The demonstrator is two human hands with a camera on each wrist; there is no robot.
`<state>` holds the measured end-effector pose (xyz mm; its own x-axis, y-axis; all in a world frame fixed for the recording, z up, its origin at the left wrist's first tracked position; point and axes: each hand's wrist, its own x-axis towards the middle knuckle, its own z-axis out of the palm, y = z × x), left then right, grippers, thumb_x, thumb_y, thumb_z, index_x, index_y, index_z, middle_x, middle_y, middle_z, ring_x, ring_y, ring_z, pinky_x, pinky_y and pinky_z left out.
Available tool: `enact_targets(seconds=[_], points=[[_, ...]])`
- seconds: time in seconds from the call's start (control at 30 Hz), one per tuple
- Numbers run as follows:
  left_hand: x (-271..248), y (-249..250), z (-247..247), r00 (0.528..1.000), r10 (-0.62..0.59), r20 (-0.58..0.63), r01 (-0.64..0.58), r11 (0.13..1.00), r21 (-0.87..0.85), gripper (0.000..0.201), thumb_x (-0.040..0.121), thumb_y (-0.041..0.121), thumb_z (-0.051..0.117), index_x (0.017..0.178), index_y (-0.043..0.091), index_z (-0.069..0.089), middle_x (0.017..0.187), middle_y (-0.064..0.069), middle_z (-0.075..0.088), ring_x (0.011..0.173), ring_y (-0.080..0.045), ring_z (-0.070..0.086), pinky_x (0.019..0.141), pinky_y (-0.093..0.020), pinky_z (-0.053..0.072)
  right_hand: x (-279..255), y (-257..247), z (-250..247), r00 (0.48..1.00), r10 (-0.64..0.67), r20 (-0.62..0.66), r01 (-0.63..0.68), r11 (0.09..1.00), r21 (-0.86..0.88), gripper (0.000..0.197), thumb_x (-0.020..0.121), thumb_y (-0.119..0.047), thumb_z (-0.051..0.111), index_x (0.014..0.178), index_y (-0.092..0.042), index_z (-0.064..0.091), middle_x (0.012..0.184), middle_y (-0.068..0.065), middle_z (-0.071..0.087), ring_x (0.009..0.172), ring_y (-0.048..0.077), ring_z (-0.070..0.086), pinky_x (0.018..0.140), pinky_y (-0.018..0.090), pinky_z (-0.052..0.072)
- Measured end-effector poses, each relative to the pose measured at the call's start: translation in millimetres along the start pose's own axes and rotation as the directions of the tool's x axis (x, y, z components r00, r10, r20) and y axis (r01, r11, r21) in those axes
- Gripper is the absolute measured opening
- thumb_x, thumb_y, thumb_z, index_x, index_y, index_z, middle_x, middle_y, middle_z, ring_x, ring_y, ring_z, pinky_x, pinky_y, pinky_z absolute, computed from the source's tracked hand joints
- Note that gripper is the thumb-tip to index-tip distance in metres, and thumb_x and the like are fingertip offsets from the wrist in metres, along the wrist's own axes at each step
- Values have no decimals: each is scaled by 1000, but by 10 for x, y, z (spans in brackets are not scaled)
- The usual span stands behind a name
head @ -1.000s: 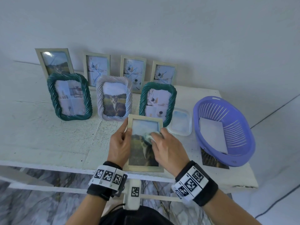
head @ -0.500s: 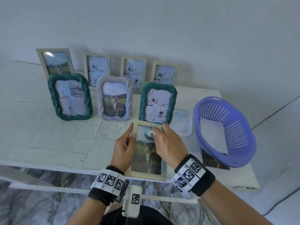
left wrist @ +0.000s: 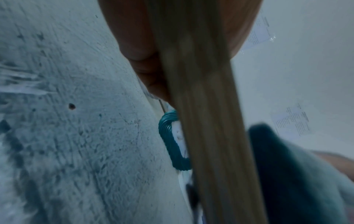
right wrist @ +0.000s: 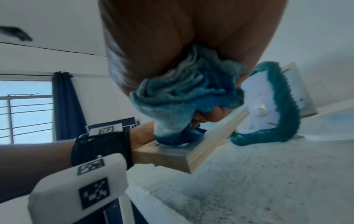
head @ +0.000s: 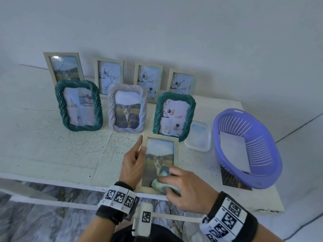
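- Since half a second ago, the cloth [head: 158, 185] has travelled from the top of the glass down to its near end. The right hand [head: 188, 191] has come with it.
- At the left, the left hand [head: 132, 165] grips the left rail of the wooden frame [head: 160, 149], thumb on the front and fingers [left wrist: 147, 72] tucked beneath. Its hold looks much as it did.
- The wooden frame lies face up on the counter [head: 52, 154], just in front of a green frame [head: 190, 116]. Its near corner reaches slightly past the counter's front edge, so the left hand should hold it firmly against each pull.
- Bunched tight, the cloth presses on the lower glass over the cat photo.
- The right hand's fingers [right wrist: 214, 115] are curled round the cloth. Good wiping here likely means even pressure, overlapping passes, and working into the corners beside the rails.
- Further right, the clear tub [head: 199, 137] and purple basket [head: 272, 172] sit unchanged.
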<state>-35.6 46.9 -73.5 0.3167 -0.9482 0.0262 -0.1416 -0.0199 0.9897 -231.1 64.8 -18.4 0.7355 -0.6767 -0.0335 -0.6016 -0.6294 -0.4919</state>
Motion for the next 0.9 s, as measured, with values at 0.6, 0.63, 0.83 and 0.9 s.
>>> enact_targets(seconds=[0.6,0.63,0.83,0.9], points=[[205,-95,-163,999,-50,4,50,998,-24,42,101,22,45,142,31,41,78,-8,59,72,-15,51,64,-24,44,605,936,-202,623,629,-465,-680,730,76,29,94,-8,46,122,-1,50,110,22,51,88,34,56,75,36,48],[198,-78,-158,999,-46,4,46,998,-30,42,101,21,45,143,30,42,78,-8,60,71,-15,51,63,-22,45,665,992,-215,620,628,-470,-682,728,72,30,94,-7,46,124,-1,49,111,22,51,88,35,56,75,38,48],[162,-12,-138,999,-41,0,41,996,-84,39,101,23,46,138,37,45,78,-12,57,73,-17,50,68,-29,44,810,1261,-210,648,666,-369,-726,687,-36,37,93,-8,47,130,-9,43,115,25,54,101,43,54,87,44,43],[158,-4,-136,999,-42,-5,41,992,-116,36,101,24,46,131,45,46,79,-14,59,76,-20,52,71,-35,44,797,1294,-177,658,658,-367,-725,686,-69,39,92,-9,47,131,-10,42,119,27,51,105,44,52,91,45,42]])
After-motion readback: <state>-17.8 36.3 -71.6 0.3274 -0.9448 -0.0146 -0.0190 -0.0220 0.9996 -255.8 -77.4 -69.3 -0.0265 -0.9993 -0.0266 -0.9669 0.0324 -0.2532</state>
